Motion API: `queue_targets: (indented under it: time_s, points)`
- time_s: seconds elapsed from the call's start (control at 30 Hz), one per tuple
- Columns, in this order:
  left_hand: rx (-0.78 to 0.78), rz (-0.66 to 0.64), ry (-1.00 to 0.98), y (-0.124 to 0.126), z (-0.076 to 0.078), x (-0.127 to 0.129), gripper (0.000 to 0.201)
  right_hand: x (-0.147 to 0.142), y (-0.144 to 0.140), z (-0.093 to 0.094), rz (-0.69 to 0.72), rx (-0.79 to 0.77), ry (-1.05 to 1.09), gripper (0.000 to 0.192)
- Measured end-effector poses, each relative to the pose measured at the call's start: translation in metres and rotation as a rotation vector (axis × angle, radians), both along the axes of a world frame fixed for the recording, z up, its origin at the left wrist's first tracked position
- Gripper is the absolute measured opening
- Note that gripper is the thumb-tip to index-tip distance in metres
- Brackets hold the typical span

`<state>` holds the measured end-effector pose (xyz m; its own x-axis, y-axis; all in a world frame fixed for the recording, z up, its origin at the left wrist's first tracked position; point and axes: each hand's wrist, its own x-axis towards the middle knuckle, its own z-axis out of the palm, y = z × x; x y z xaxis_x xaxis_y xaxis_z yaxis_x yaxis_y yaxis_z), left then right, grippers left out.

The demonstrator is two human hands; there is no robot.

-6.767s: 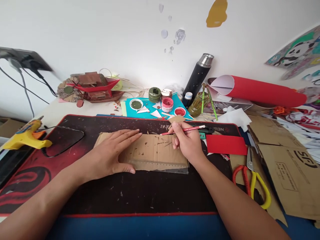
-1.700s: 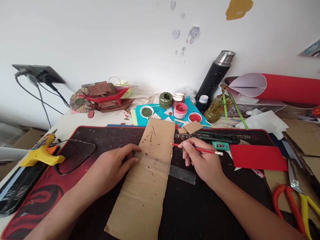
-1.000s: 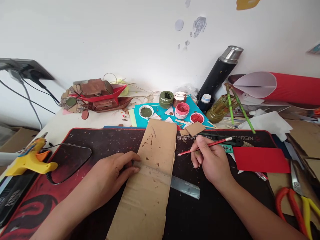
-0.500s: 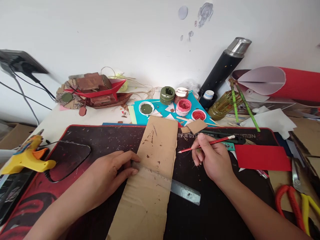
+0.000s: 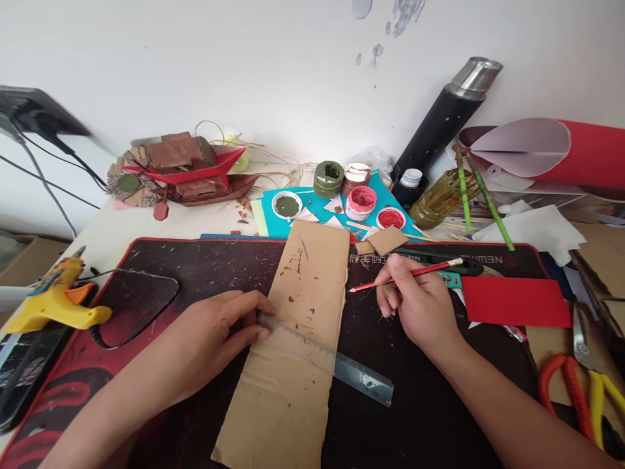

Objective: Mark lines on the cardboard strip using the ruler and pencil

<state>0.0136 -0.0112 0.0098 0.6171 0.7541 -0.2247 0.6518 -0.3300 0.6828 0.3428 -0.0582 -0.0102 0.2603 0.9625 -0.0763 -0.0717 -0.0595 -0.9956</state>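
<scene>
1. The cardboard strip [image 5: 297,332] lies lengthwise down the middle of the black desk mat [image 5: 205,267], with bare mat on both sides of it.
2. A clear ruler [image 5: 342,365] crosses the strip at a slant, its right end sticking out past the strip's right edge.
3. Left hand [image 5: 215,339] lies flat at the strip's left edge, fingers loose on the ruler's end, not clenched around anything.
4. Right hand [image 5: 420,306] sits just right of the strip, pinching a red pencil [image 5: 405,273], tip almost at the strip's right edge.
</scene>
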Motion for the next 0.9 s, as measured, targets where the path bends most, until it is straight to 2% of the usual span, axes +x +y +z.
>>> queue_targets:
  time_s: [0.4, 0.7, 0.9]
  points:
    - [0.006, 0.001, -0.011, 0.000, 0.001, 0.000, 0.023, 0.000, 0.000, 0.000, 0.016, -0.004, 0.002, 0.056]
    - [0.115, 0.212, -0.032, 0.009, 0.003, 0.013, 0.033, -0.001, 0.002, 0.002, 0.012, -0.019, 0.050, 0.059]
    - [0.212, 0.164, 0.032, 0.021, 0.004, 0.031, 0.036, 0.000, 0.002, 0.002, -0.011, -0.034, 0.109, 0.061]
